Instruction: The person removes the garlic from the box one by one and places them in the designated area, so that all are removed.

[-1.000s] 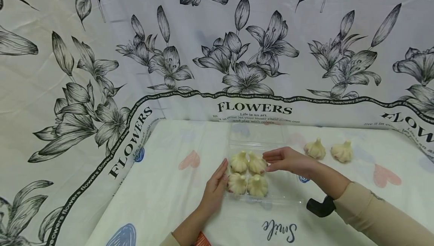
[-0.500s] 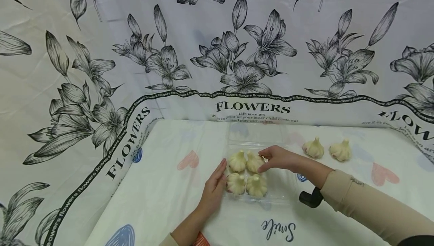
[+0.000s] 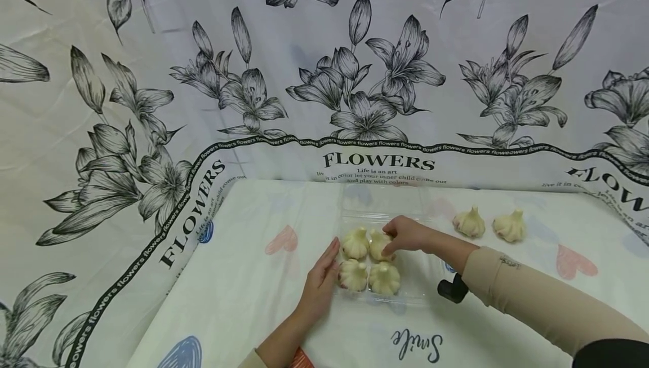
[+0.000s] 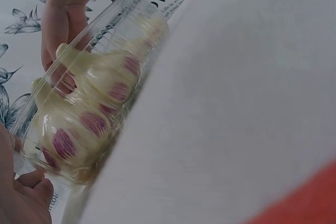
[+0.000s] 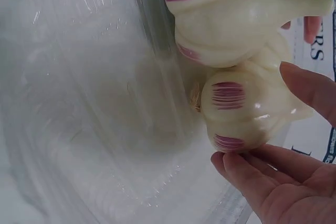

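Several whitish garlic bulbs (image 3: 353, 275) with purple patches sit in two rows in the left part of a clear plastic container (image 3: 418, 286). My right hand (image 3: 408, 234) pinches the back right garlic bulb (image 5: 247, 108); in the right wrist view the thumb is on one side of it and the fingertips (image 5: 231, 162) on the other. My left hand (image 3: 318, 280) rests along the container's left wall, fingers extended. Through that wall the left wrist view shows garlic bulbs (image 4: 73, 129) and the right hand's fingers behind them.
Two more garlic bulbs (image 3: 469, 222) lie on the table to the right of the container. Its clear lid (image 3: 382, 199) is folded back toward the patterned curtain (image 3: 243, 162). The white tablecloth (image 3: 243, 300) carries hearts and lettering.
My right hand has moved left from beside the back right garlic bulb and closed its thumb and fingers on it. My left hand stays at the container's left wall.
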`<action>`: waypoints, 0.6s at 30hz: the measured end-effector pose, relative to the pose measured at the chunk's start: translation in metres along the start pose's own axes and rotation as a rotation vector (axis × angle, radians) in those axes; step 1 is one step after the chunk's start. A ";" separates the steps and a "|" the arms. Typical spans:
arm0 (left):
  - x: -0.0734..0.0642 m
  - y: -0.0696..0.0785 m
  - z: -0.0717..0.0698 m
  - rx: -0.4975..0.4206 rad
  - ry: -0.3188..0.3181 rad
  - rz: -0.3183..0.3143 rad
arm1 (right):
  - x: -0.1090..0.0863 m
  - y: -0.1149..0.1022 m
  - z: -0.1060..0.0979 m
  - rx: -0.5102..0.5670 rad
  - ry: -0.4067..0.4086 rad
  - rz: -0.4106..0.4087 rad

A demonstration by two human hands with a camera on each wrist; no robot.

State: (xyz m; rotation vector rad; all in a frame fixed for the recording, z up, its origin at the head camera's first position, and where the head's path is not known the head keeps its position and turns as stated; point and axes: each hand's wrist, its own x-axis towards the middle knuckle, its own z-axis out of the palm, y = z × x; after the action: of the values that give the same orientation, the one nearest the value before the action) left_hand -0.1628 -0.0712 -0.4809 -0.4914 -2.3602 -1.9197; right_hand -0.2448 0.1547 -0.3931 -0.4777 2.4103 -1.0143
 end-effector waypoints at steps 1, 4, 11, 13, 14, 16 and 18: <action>0.000 0.000 0.000 -0.001 0.002 0.003 | 0.001 0.000 0.000 -0.012 -0.001 -0.012; 0.000 0.001 0.000 -0.008 0.003 0.010 | 0.004 0.001 0.000 -0.054 -0.017 -0.042; 0.000 0.002 0.001 -0.008 -0.006 0.015 | 0.005 -0.002 0.005 -0.115 -0.012 0.029; 0.000 0.002 0.000 -0.004 -0.003 0.017 | 0.006 -0.003 0.009 -0.121 0.004 0.064; 0.000 0.002 0.000 -0.005 -0.003 0.016 | 0.006 -0.003 0.010 -0.130 0.008 0.072; 0.000 0.002 0.000 -0.004 -0.005 0.013 | 0.007 -0.004 0.011 -0.143 0.014 0.088; -0.001 0.002 0.000 -0.003 -0.006 0.011 | 0.007 -0.004 0.012 -0.162 0.018 0.092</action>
State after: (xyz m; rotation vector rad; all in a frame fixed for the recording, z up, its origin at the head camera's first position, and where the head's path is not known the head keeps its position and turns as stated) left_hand -0.1617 -0.0709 -0.4795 -0.5099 -2.3536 -1.9197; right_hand -0.2435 0.1419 -0.3995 -0.4102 2.5170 -0.7918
